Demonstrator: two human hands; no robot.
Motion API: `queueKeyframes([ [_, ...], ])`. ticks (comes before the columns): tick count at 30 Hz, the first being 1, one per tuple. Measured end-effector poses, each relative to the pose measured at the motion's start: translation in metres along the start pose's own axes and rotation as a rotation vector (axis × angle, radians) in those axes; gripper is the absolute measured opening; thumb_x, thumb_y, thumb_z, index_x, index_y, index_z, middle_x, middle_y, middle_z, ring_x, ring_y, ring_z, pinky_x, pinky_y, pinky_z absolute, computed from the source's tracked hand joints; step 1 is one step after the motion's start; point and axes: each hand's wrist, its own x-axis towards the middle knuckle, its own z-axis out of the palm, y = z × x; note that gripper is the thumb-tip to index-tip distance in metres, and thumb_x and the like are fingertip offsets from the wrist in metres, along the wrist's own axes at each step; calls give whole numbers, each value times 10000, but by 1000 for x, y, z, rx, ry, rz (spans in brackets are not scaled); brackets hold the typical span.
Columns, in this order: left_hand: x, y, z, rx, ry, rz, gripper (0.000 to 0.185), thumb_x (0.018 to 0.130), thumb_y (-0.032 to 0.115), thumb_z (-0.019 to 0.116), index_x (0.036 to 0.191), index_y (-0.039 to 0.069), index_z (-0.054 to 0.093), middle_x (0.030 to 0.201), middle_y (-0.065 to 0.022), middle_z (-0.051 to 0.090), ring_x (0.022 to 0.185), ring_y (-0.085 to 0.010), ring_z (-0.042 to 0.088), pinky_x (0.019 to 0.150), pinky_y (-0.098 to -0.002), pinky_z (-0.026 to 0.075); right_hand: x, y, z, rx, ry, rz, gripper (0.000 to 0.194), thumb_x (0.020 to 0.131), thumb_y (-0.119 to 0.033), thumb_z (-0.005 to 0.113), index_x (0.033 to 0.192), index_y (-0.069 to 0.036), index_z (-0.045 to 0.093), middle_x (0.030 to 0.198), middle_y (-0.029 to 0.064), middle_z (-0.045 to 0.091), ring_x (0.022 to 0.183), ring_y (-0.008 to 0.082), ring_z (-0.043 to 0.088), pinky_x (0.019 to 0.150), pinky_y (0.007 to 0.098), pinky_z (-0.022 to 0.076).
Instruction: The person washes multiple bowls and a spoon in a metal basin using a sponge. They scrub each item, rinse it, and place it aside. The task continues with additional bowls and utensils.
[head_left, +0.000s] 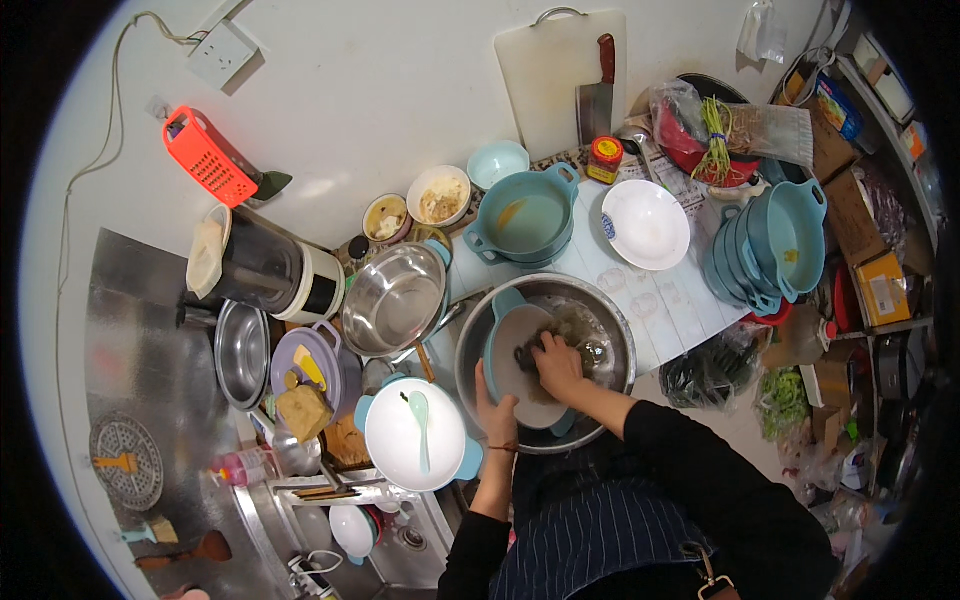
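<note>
A large stainless steel basin (624, 330) stands before me with water in it. Inside it, a teal-rimmed bowl with side handles (501, 341) is tilted, its pale inner side facing up. My left hand (496, 416) grips the bowl's rim on the left, thumb over the edge. Within the bowl, the fingers of my right hand (559, 367) are curled on a dark, fuzzy scrubber (527, 358); its exact material is unclear. Brownish mesh-like stuff and suds lie just beyond the fingers.
Left of the basin are a white bowl with a spoon (390, 442), a steel bowl (394, 300) and a lilac pot (341, 375). Behind sit stacked teal pots (525, 217) and a white plate (652, 236). More teal pots (787, 240) stand right. A cleaver (595, 109) leans upright against a cutting board (544, 75).
</note>
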Motion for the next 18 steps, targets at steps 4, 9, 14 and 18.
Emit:
queueKeyframes([
  [4, 4, -4, 7, 17, 21, 48, 783, 666, 43, 518, 1436, 26, 378, 1384, -149, 457, 1230, -264, 462, 1001, -314, 379, -26, -6, 1, 66, -312, -47, 345, 667, -52, 672, 1005, -103, 718, 1170, 182, 476, 1077, 368, 500, 781, 453, 521],
  [9, 9, 11, 5, 3, -33, -45, 778, 673, 43, 518, 1436, 20, 372, 1387, -163, 460, 1213, -269, 482, 1005, -322, 379, -22, -3, 2, 144, -180, -113, 413, 693, -50, 661, 1095, -131, 706, 1173, 187, 477, 1093, 379, 486, 836, 444, 497],
  [14, 6, 20, 8, 62, -48, -23, 797, 660, 45, 536, 1438, 20, 368, 1386, -156, 463, 1197, -262, 492, 993, -314, 387, 5, -5, 14, 126, 19, 8, 438, 716, -28, 675, 1144, -105, 625, 1157, 218, 484, 1095, 429, 475, 812, 482, 493],
  [18, 1, 14, 9, 114, -47, 44, 823, 651, 47, 549, 1450, 31, 351, 1375, -155, 470, 1185, -256, 497, 987, -313, 392, 23, -11, 16, 462, 353, 12, 482, 718, -13, 684, 1178, -73, 551, 1117, 221, 512, 1041, 441, 521, 782, 480, 504],
])
